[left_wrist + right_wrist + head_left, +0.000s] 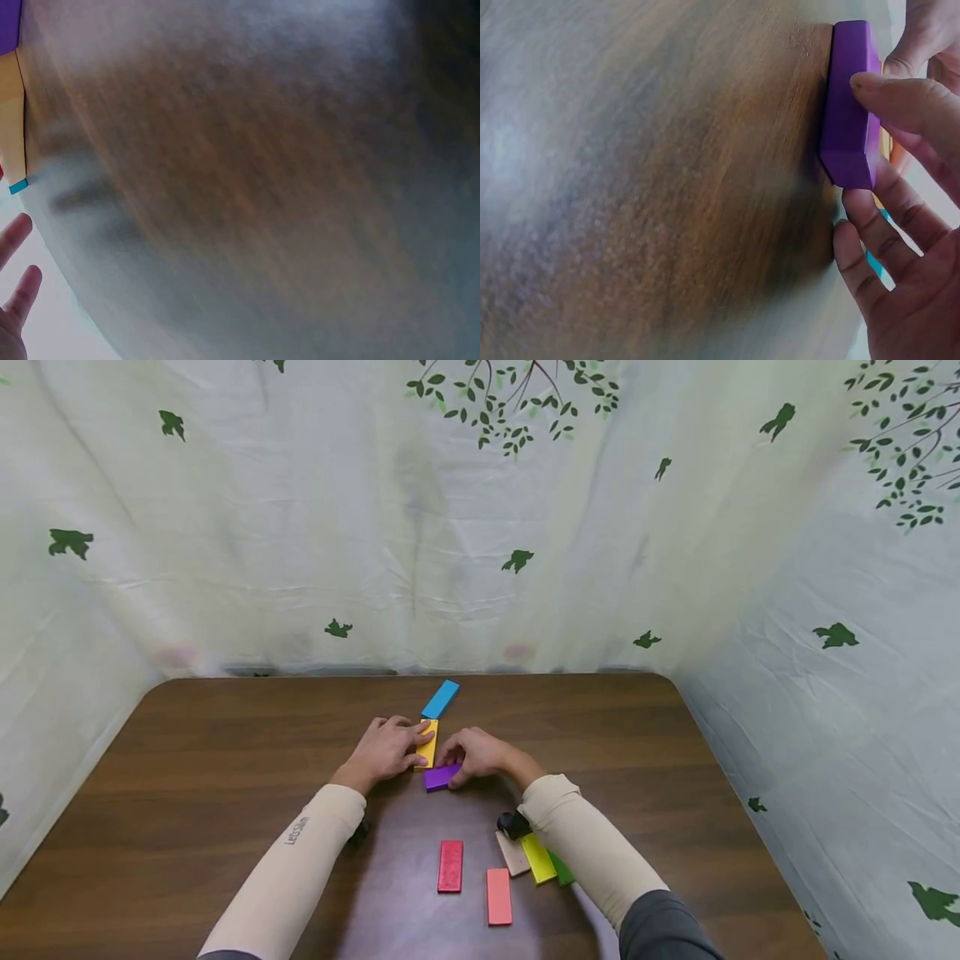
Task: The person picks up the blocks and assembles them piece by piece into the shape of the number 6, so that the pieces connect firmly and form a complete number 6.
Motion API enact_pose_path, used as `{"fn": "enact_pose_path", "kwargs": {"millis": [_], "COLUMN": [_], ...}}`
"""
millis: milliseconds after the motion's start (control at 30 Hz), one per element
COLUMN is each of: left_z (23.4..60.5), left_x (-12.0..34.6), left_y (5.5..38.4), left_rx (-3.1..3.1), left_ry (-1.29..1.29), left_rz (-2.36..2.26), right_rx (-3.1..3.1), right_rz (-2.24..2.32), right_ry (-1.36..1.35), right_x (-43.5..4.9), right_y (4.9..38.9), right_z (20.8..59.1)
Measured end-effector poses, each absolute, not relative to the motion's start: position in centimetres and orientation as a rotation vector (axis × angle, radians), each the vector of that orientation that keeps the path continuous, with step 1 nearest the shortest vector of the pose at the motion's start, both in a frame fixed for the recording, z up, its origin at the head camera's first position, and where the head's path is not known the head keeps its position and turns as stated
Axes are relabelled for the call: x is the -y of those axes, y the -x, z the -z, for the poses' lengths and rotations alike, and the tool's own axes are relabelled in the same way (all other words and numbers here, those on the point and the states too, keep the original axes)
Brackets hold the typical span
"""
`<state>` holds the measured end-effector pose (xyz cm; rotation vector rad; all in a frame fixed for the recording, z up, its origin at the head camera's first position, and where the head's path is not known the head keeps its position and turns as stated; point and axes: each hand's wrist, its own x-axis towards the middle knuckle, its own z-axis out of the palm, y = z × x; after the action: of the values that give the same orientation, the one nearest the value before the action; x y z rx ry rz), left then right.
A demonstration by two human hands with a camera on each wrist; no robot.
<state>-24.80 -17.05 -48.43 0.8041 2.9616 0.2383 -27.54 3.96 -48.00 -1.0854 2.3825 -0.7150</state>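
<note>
A purple block [440, 779] lies on the table near the middle, and my right hand [483, 752] pinches its right end between thumb and fingers. The right wrist view shows the thumb on the face of that purple block [846, 112] and the other fingers around its edge. Just beyond it is a yellow-orange block [429, 750], touched by the thumb and fingers of my left hand [386, 750]. A blue block [440, 700] lies slanted off the yellow-orange one's far end. In the left wrist view only two outstretched fingers [24, 292] of the left hand show.
Closer to me on the brown table [225, 760] lie a red block [450, 867] and a coral block [498, 897]. A beige block [513, 853], a bright yellow block [538, 860] and a green block [561, 868] sit partly under the right forearm. A leaf-patterned curtain [300, 552] surrounds the table.
</note>
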Motion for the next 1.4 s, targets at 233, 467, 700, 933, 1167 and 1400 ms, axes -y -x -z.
{"fn": "enact_pose_path", "kwargs": {"millis": [233,467,700,933,1167,1400], "left_z": [48.45,48.57,48.38,48.41,48.27,48.15], "left_x": [17.23,17.29,17.19,17.22,17.09,16.97], "left_y": [24.89,24.84,24.63,24.67,24.71,24.92], "left_rx": [-2.972,-2.964,-2.954,-2.956,-2.95,-2.958], "left_ry": [-0.822,-0.813,-0.803,-0.804,-0.794,-0.801], "left_rz": [-0.224,-0.243,-0.248,-0.253,-0.242,-0.223], "right_rx": [-2.378,-2.394,-2.408,-2.407,-2.398,-2.403], "right_rz": [0.755,0.79,0.786,0.788,0.81,0.815], "right_ry": [1.089,1.08,1.017,0.984,0.962,0.962], "right_x": [-3.65,-3.46,-3.41,-3.55,-3.81,-4.03], "right_y": [27.47,27.25,26.93,26.77,26.79,27.01], "right_z": [48.03,48.34,48.41,48.26,48.24,48.3]}}
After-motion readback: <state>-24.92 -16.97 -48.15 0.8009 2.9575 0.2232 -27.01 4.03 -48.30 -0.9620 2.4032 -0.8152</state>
